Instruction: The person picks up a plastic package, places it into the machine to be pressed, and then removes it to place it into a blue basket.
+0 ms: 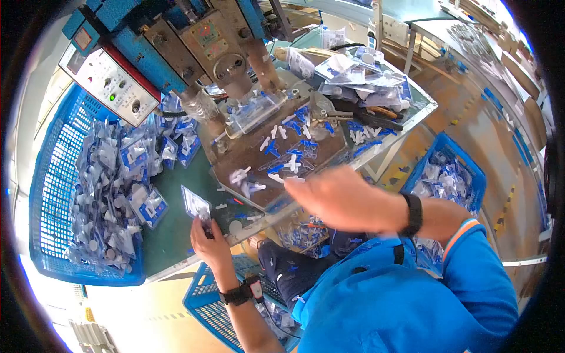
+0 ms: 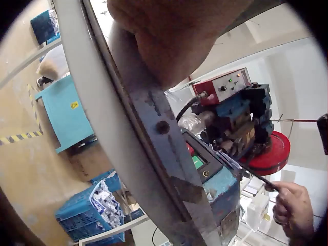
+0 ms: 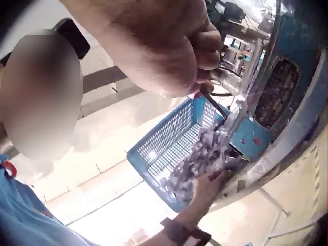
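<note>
Left hand grips packet near bench edge; right hand, dark stick.

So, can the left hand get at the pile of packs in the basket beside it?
Likely yes: just low green tabletop seems to separate the left hand from the pile, but its fingers already hold one pack.

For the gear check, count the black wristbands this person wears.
2: one black wristband on the left wrist, another on the right.
</note>
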The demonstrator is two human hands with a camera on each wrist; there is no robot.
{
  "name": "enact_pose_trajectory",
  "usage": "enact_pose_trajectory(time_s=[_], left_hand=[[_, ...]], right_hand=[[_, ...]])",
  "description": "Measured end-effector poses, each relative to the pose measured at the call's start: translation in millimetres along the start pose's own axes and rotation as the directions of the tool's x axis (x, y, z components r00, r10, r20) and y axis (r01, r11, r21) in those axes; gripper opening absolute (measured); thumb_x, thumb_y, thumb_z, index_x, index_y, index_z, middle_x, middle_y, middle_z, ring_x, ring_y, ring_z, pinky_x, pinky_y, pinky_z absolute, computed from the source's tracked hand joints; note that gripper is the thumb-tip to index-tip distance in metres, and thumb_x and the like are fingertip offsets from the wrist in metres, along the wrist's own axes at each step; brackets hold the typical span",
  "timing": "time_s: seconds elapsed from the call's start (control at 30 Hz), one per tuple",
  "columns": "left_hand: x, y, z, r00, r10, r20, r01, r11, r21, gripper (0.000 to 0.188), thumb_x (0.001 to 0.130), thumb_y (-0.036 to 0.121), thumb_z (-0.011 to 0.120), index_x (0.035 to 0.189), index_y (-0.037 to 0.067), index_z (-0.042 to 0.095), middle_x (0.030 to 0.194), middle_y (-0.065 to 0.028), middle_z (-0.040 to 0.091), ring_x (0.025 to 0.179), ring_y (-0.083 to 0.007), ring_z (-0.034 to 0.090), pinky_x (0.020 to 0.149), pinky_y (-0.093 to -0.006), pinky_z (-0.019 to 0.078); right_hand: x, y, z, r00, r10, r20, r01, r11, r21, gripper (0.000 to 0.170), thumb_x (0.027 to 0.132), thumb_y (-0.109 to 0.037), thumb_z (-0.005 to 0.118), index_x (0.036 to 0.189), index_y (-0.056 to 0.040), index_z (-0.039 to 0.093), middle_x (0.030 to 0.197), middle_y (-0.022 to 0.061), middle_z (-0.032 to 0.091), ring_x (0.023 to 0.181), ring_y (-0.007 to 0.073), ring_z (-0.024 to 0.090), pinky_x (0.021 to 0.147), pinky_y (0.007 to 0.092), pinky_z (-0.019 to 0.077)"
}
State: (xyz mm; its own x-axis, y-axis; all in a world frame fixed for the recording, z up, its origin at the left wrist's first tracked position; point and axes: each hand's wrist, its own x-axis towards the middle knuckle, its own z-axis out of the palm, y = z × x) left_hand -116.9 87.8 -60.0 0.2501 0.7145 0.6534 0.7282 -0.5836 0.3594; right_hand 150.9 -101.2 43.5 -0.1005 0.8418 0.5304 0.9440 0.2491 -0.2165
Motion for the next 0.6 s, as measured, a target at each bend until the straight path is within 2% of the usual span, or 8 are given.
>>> enact_pose_trajectory(time_s=[0.07,0.17,0.2,0.3,0.37,0.4,0.5,0.6], left_hand=[[-0.9,-0.9,-0.9,1.000,0.010,0.009,-0.010,1.000,-0.010,0.036,0.086,0.011,0.069,0.115,-0.009,0.060,0.115,-0.0266,0.064,0.105,-0.0438,0.061,0.093,-0.0463,0.0479],[0.7,-3.9,0.5,0.995,0.094,-0.041,-0.093,0.995,0.039,0.033,0.087,0.014,0.069,0.112,-0.007,0.063,0.109,-0.0239,0.066,0.098,-0.0407,0.064,0.087,-0.0437,0.0499],[0.6,-3.0,0.8,0.999,0.048,-0.017,-0.048,0.998,0.028,0.034,0.087,0.013,0.069,0.113,-0.008,0.062,0.111,-0.0246,0.065,0.100,-0.0414,0.063,0.089,-0.0444,0.0494],[1.1,-1.9,-0.7,0.997,-0.062,0.046,0.062,0.998,-0.002,0.035,0.086,0.010,0.069,0.115,-0.008,0.061,0.115,-0.0256,0.064,0.105,-0.0426,0.061,0.092,-0.0457,0.0484],[0.4,-0.9,-1.0,0.992,-0.108,0.065,0.110,0.994,-0.025,0.035,0.086,0.010,0.069,0.115,-0.008,0.061,0.116,-0.0253,0.064,0.105,-0.0422,0.061,0.092,-0.0455,0.0485],[0.2,-0.1,-1.4,0.993,-0.099,0.060,0.100,0.995,-0.021,0.035,0.086,0.011,0.069,0.115,-0.008,0.061,0.116,-0.0251,0.064,0.105,-0.0421,0.061,0.092,-0.0453,0.0486],[-0.9,-0.2,-1.9,0.997,-0.064,0.042,0.064,0.998,-0.002,0.035,0.086,0.011,0.069,0.115,-0.007,0.062,0.117,-0.0247,0.064,0.105,-0.0417,0.061,0.091,-0.0448,0.0490],[-0.8,-1.5,-0.8,0.999,-0.027,0.025,0.026,1.000,0.009,0.034,0.086,0.011,0.069,0.114,-0.007,0.062,0.118,-0.0242,0.064,0.105,-0.0414,0.061,0.091,-0.0445,0.0493]], right_hand=[[-12.4,-13.1,-10.1,0.997,-0.008,-0.082,0.012,0.999,0.044,0.018,0.084,-0.011,0.060,0.098,-0.0010,0.054,0.060,0.0057,0.059,0.052,0.0247,0.063,0.044,0.0399,0.0468],[-20.3,3.8,-43.2,0.980,0.076,-0.185,-0.102,0.985,-0.136,0.018,0.084,-0.011,0.060,0.098,-0.0026,0.054,0.059,0.0061,0.058,0.053,0.0263,0.063,0.045,0.0396,0.0466],[-21.0,10.9,-52.1,0.982,0.130,-0.139,-0.153,0.974,-0.169,0.016,0.083,-0.010,0.059,0.098,-0.0032,0.055,0.059,0.0071,0.058,0.054,0.0282,0.063,0.045,0.0397,0.0464],[-16.1,40.0,-48.2,0.981,0.164,-0.100,-0.178,0.973,-0.150,0.011,0.082,-0.007,0.060,0.090,-0.0028,0.054,0.060,0.0093,0.059,0.055,0.0296,0.064,0.046,0.0408,0.0471],[-8.9,54.0,-28.5,0.979,0.186,-0.085,-0.197,0.968,-0.157,0.018,0.084,-0.007,0.061,0.101,-0.0027,0.055,0.060,0.0099,0.058,0.056,0.0304,0.062,0.047,0.0412,0.0455],[-4.9,57.6,-18.9,0.977,0.198,-0.074,-0.208,0.965,-0.159,0.022,0.085,-0.007,0.062,0.106,-0.0026,0.056,0.060,0.0102,0.057,0.056,0.0309,0.062,0.047,0.0414,0.0447],[10.6,56.9,-1.8,0.964,0.141,-0.227,-0.179,0.972,-0.155,0.017,0.085,-0.007,0.061,0.100,-0.0024,0.054,0.057,0.0106,0.055,0.055,0.0309,0.062,0.047,0.0416,0.0453],[16.2,46.8,-2.0,0.974,0.131,-0.183,-0.165,0.969,-0.185,0.015,0.084,-0.005,0.060,0.096,-0.0018,0.052,0.056,0.0107,0.055,0.055,0.0310,0.062,0.047,0.0413,0.0466]])
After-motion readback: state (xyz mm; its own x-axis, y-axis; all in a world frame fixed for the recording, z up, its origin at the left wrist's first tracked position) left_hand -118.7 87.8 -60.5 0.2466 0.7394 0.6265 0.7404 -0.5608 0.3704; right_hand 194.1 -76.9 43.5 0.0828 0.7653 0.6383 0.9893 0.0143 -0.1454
